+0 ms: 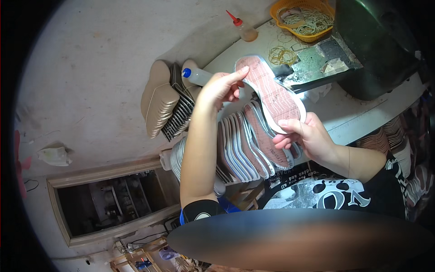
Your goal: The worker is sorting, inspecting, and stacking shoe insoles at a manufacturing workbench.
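Fingers (293,125) cover parts of the pink insole (274,96), its underside hidden.

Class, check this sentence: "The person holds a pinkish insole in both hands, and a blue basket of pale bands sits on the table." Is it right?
Not quite: the basket is yellow-orange, not blue, as the head view shows. The rest stands: the left hand and right hand hold the pinkish insole, and the basket of pale bands sits on the table.

Hot spot at machine (374,50), rim of insole (275,93) near-white; wall (108,59) dimmer, window (113,204) dark. Fisheye bends edges, corners black. Blurred oval (299,240) covers bottom.
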Tool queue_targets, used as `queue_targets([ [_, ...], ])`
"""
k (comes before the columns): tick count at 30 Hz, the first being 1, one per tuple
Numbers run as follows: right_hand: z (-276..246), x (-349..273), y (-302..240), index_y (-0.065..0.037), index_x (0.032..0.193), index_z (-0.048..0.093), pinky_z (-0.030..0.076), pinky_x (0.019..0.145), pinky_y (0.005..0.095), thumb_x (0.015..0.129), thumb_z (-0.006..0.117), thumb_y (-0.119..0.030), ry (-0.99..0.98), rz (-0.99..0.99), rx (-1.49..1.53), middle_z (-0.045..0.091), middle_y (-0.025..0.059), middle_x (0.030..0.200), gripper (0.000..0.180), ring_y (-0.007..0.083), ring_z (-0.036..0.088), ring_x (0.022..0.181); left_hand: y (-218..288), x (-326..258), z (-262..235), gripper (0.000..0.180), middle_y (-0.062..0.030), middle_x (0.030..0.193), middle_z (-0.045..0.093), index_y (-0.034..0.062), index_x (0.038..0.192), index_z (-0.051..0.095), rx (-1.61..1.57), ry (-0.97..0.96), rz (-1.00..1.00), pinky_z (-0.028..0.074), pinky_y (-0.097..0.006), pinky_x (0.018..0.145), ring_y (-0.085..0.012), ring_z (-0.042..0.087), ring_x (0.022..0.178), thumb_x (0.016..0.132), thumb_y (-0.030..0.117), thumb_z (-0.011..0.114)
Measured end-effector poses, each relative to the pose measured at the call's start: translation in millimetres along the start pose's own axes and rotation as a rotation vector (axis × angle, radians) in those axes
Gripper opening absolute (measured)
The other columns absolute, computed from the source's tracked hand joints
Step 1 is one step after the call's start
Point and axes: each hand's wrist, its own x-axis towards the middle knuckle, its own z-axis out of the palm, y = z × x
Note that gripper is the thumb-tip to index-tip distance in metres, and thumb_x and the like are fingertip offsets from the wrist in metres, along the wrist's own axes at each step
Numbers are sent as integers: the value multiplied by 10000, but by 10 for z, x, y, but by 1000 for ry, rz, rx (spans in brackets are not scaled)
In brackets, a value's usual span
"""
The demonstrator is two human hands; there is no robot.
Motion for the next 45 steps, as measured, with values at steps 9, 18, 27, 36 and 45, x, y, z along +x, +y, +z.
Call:
queue_targets([
  [9,126,348,-85,47,971,628,538,634,243,921,567,-216,96,-8,119,678,148,800,274,158,666,662,368,423,-98,565,-91,1006,569,31,1056,609,787,-58,1069,355,-377,945,-222,430,1101,690,423,785],
  [18,219,390,-234,58,1089,615,563,698,242,968,526,-284,134,-5,9,680,163,938,373,176,685,823,527,263,-139,363,20,640,489,48,809,540,763,-394,613,368,-251,535,-73,449,617,743,308,784],
  [27,157,362,-355,59,1111,588,573,669,253,977,494,-331,146,77,37,672,160,980,422,204,692,828,239,-161,7,317,-24,604,496,2,843,558,626,-318,481,391,-281,525,-88,453,581,889,310,616],
  [36,133,344,-458,10,1018,623,559,634,217,973,492,-338,107,81,-87,682,113,947,375,148,678,781,-3,-390,257,293,24,792,584,-32,932,592,436,-236,264,437,-214,609,-49,499,678,964,255,537],
  [45,38,448,-360,-6,1027,621,568,598,234,948,516,-309,67,-27,-125,670,87,901,330,136,670,761,-174,-372,385,293,-52,892,649,-30,1014,597,165,-189,123,490,-238,698,-81,596,773,960,254,547],
])
